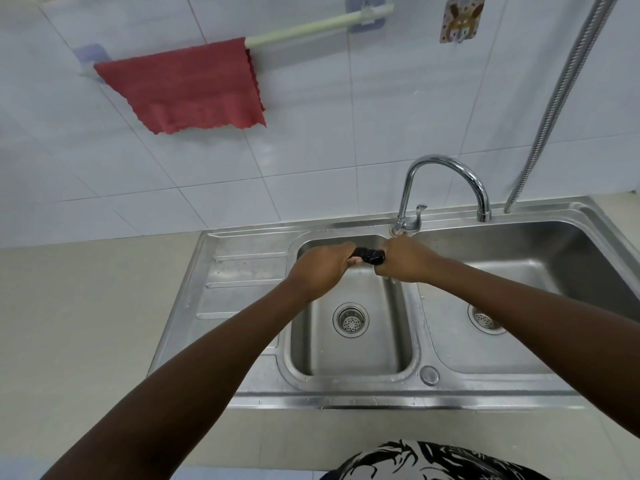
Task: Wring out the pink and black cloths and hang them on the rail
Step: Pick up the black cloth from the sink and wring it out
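The black cloth [370,256] is twisted into a tight roll above the left basin of the steel sink [242,348]. My left hand [320,268] grips its left end and my right hand [403,259] grips its right end, so only a short middle stretch shows. The pink cloth [187,86] hangs spread over the left part of the pale rail [311,27] on the tiled wall. The rail's right part is bare.
A chrome tap [446,178] arches over the divider between the two basins. A metal hose [561,95] runs down the wall at the right. A sticker hook [460,19] sits right of the rail. Beige counter [86,323] lies to the left.
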The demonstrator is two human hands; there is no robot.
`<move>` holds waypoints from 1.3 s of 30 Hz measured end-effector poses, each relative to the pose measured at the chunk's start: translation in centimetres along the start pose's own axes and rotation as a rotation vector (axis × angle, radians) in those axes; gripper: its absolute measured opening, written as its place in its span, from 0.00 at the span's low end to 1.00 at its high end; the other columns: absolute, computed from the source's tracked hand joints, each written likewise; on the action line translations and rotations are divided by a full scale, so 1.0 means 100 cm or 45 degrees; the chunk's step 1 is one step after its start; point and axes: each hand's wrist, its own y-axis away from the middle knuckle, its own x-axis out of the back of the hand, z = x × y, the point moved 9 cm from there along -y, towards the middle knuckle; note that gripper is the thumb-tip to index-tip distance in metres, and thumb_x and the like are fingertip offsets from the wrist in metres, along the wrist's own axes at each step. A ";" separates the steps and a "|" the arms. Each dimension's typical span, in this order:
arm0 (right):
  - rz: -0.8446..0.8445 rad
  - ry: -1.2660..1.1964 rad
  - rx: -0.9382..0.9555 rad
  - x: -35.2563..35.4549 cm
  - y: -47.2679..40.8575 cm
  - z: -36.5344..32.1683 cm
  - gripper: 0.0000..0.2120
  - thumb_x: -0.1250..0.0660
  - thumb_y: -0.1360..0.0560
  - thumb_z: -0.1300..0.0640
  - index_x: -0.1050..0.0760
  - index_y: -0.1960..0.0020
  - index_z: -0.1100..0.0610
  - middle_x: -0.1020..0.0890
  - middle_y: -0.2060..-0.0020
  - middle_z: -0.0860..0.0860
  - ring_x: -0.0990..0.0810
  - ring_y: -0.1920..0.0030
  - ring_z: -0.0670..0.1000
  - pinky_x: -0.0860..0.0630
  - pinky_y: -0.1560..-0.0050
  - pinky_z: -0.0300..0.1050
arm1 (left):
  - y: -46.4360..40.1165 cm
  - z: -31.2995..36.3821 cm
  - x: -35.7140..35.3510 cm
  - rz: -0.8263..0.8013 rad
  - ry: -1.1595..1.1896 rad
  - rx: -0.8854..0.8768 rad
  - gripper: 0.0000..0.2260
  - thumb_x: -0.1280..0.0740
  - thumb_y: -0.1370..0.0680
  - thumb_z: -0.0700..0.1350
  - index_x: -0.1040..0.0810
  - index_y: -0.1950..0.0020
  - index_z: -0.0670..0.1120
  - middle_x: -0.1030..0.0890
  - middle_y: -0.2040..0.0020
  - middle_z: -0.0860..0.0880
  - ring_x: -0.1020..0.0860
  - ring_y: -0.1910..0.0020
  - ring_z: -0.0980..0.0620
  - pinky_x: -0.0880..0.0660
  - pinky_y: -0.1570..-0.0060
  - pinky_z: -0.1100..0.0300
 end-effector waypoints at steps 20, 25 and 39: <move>-0.282 -0.839 -0.020 -0.033 0.030 0.018 0.16 0.36 0.25 0.43 0.26 0.46 0.54 0.22 0.63 0.50 0.22 0.66 0.46 0.23 0.64 0.40 | 0.023 -0.007 -0.025 -0.278 0.886 0.391 0.12 0.42 0.18 0.52 0.28 0.42 0.46 0.22 0.59 0.50 0.25 0.65 0.55 0.29 0.65 0.61; 0.017 -1.181 -0.007 -0.022 0.040 0.038 0.12 0.34 0.24 0.59 0.22 0.41 0.56 0.19 0.47 0.57 0.16 0.52 0.51 0.18 0.53 0.41 | 0.051 -0.021 -0.030 -0.237 1.136 0.652 0.13 0.38 0.20 0.52 0.26 0.38 0.49 0.20 0.52 0.47 0.24 0.64 0.58 0.27 0.66 0.67; 0.628 -1.039 -0.126 0.021 0.059 0.045 0.04 0.34 0.25 0.60 0.20 0.54 0.57 0.18 0.59 0.49 0.22 0.58 0.46 0.27 0.56 0.32 | 0.047 0.005 -0.028 -0.308 0.587 0.398 0.19 0.37 0.23 0.60 0.23 0.61 0.44 0.26 0.68 0.51 0.28 0.70 0.54 0.35 0.66 0.58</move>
